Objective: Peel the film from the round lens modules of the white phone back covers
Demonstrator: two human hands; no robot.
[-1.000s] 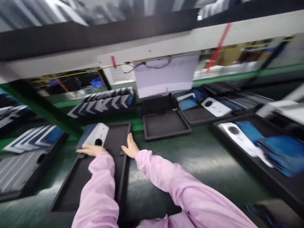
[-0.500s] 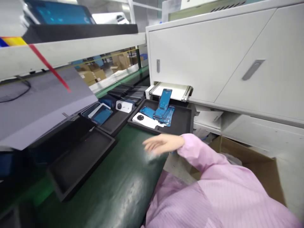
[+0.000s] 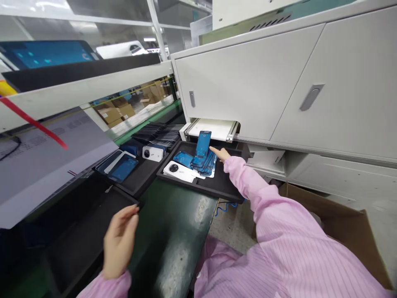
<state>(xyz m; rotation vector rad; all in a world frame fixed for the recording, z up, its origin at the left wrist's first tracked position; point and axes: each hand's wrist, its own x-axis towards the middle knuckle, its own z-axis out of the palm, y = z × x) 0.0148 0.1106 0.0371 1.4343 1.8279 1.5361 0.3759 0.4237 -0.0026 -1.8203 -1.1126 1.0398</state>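
Note:
My right hand reaches over the black tray beside the conveyor mouth, index finger stretched out. Its fingertip is at the edge of a blue phone-sized panel; whether they touch I cannot tell. That panel leans on a fanned pile of similar blue panels. White phone back covers with a round black camera ring lie at the tray's near left. My left hand is over the edge of a dark tray at lower left, fingers bent, thumb apart, nothing visible between them.
Another black tray holds blue panels and white covers. Dark stacked pieces lie behind it. A white conveyor belt comes out of a white cabinet. A cardboard box stands at right, below the green bench.
My right hand has moved forward from above the green bench to the pile of blue panels. My left hand has come into view at lower left. The view has shifted slightly.

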